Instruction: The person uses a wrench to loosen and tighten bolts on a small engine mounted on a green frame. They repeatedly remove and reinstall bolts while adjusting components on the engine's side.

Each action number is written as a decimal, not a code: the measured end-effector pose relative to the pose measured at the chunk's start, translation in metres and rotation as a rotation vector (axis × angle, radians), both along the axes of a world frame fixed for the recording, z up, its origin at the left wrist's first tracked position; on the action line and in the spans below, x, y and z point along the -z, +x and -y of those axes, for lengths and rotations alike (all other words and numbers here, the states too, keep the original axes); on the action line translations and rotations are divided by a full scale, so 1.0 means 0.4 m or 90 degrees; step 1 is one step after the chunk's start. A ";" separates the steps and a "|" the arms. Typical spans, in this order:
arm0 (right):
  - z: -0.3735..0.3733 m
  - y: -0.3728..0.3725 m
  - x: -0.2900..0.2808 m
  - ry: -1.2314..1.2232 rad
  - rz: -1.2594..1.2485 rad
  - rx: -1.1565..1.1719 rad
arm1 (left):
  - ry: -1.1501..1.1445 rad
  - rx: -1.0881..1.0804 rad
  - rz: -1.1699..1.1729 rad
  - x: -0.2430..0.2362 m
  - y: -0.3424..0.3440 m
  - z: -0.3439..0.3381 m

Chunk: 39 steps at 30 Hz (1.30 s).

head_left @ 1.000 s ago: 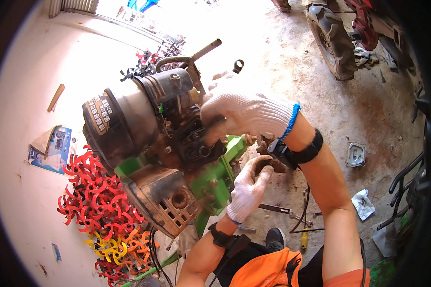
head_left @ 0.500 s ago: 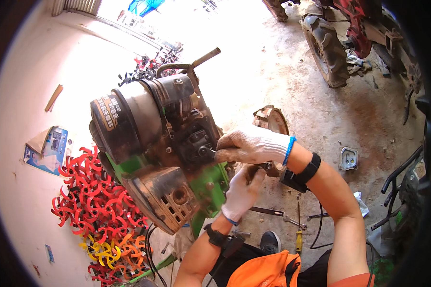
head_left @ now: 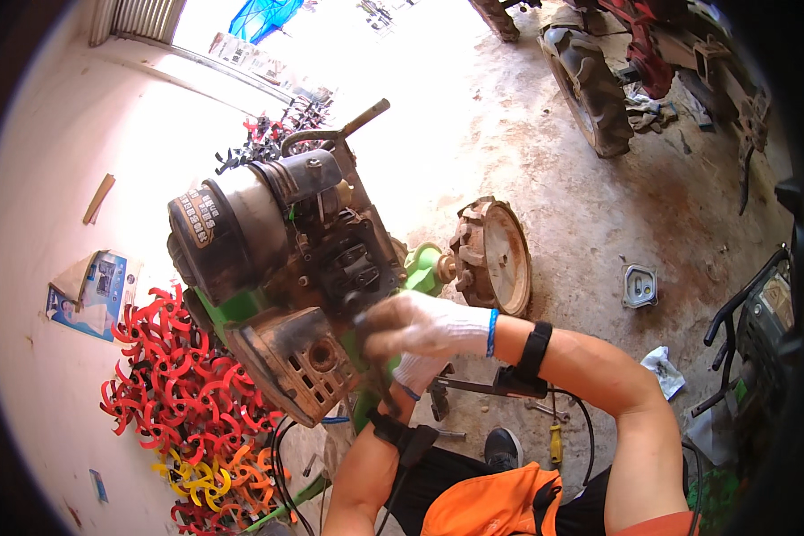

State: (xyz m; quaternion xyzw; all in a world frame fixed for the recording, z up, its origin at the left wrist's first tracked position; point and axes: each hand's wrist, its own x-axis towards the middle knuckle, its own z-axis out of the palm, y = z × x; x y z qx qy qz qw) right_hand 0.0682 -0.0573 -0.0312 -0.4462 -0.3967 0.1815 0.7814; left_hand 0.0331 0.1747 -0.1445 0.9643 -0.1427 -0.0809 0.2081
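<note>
A worn engine (head_left: 357,259) with a black and metal canister (head_left: 241,214) stands on a green machine in front of me. My right hand (head_left: 433,326), in a white knit glove with a blue cuff, is over the engine's near side. Its fingers are smeared by motion, and a dark blurred shape shows at their tips; I cannot make out what it is. My left hand (head_left: 415,371), also gloved, is just below and mostly covered by the right. Its fingers are hidden. A rusty slotted cover (head_left: 299,362) sits beside both hands on the left.
A lugged wheel (head_left: 496,259) stands beyond my right hand. Red, yellow and orange curved blades (head_left: 188,380) are heaped by the wall. On the floor lie a yellow-handled screwdriver (head_left: 556,444), a wrench (head_left: 545,411) and a square metal part (head_left: 640,286). A larger tyre (head_left: 590,85) is at the far right.
My right hand has moved left and down from the engine's dark fitting, where a thin metal tool showed at its fingers. My left hand has shifted left, behind it. The view has moved slightly.
</note>
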 end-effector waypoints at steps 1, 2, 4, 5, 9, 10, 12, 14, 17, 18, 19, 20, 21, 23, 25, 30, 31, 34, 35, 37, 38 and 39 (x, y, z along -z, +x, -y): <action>-0.001 -0.007 0.000 -0.054 0.096 0.019 | -0.076 0.013 0.015 0.007 -0.008 -0.003; -0.003 -0.016 -0.003 -0.069 0.098 -0.023 | -0.035 0.035 0.007 0.005 -0.004 -0.001; 0.020 -0.012 -0.011 -0.047 0.067 -0.022 | 0.033 0.064 -0.009 -0.018 0.004 0.023; 0.037 -0.005 -0.016 -0.031 0.072 -0.014 | 0.066 0.077 -0.016 -0.040 0.011 0.043; 0.144 0.058 -0.038 -0.283 0.016 0.182 | -0.324 -0.116 -0.162 -0.121 0.020 0.168; 0.171 0.064 -0.041 -0.274 0.105 0.274 | -0.327 -0.156 -0.189 -0.140 0.018 0.187; 0.222 0.076 -0.051 -0.311 0.210 0.367 | -0.349 -0.152 -0.204 -0.167 0.017 0.210; 0.245 0.079 -0.064 -0.328 0.263 0.419 | -0.320 -0.164 -0.229 -0.177 0.020 0.218; 0.238 0.083 -0.082 -0.340 0.366 0.478 | -0.321 -0.133 -0.220 -0.175 0.022 0.218; 0.230 0.086 -0.087 -0.309 0.412 0.500 | -0.322 -0.135 -0.212 -0.174 0.022 0.218; 0.221 0.090 -0.090 -0.321 0.416 0.501 | -0.322 -0.139 -0.203 -0.174 0.020 0.220; 0.210 0.096 -0.093 -0.306 0.430 0.508 | -0.309 -0.157 -0.205 -0.177 0.019 0.221; 0.201 0.101 -0.094 -0.301 0.440 0.509 | -0.311 -0.145 -0.197 -0.182 0.016 0.221; 0.194 0.116 -0.096 -0.313 0.454 0.493 | -0.280 -0.157 -0.210 -0.196 0.009 0.221; 0.193 0.126 -0.099 -0.335 0.456 0.481 | -0.280 -0.157 -0.212 -0.206 0.005 0.221; 0.212 0.149 -0.132 -0.320 0.489 0.447 | -0.303 -0.141 -0.217 -0.200 0.008 0.230; 0.213 0.148 -0.140 -0.314 0.474 0.421 | -0.309 -0.139 -0.218 -0.196 0.009 0.232; 0.216 0.156 -0.167 -0.345 0.456 0.363 | -0.328 -0.148 -0.232 -0.193 0.010 0.233; 0.219 0.159 -0.174 -0.364 0.430 0.346 | -0.336 -0.153 -0.239 -0.194 0.009 0.232; 0.223 0.162 -0.182 -0.388 0.388 0.317 | -0.321 -0.157 -0.238 -0.199 0.008 0.227; 0.224 0.162 -0.184 -0.382 0.368 0.295 | -0.319 -0.164 -0.238 -0.201 0.007 0.226; 0.224 0.162 -0.184 -0.381 0.347 0.276 | -0.317 -0.170 -0.240 -0.202 0.006 0.225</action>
